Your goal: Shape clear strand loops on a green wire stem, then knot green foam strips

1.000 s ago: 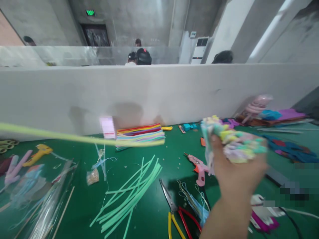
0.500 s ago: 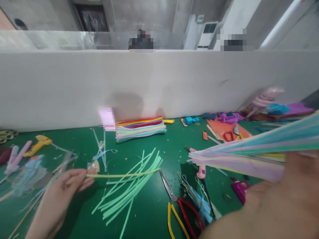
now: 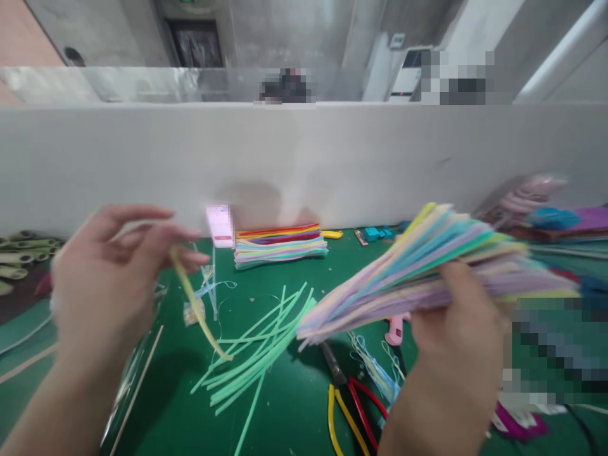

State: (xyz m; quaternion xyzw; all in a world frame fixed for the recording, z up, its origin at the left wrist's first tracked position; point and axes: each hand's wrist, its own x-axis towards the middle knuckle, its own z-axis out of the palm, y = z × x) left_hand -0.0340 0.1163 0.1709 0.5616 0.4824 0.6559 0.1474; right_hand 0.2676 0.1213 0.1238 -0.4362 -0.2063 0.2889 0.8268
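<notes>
My right hand [image 3: 456,329] is wrapped round a thick bundle of pastel pipe cleaners [image 3: 408,272], held above the green table with its loose ends pointing left. My left hand [image 3: 109,278] is raised at the left and pinches a single yellow-green pipe cleaner [image 3: 199,310], which droops down to the right toward a loose heap of mint-green pipe cleaners [image 3: 256,348] lying on the table. The left hand is somewhat blurred.
A flat stack of coloured pipe cleaners [image 3: 280,247] lies against the white partition [image 3: 304,164]. Red-and-yellow pliers [image 3: 346,399] and a pink glue gun [image 3: 394,329] lie below the bundle. Clear wrappers [image 3: 137,367] lie at the left, craft scraps at the far right.
My left hand rose from the table with the single pipe cleaner, which now hangs down. My right hand swung the pastel bundle up and left, toward the middle.
</notes>
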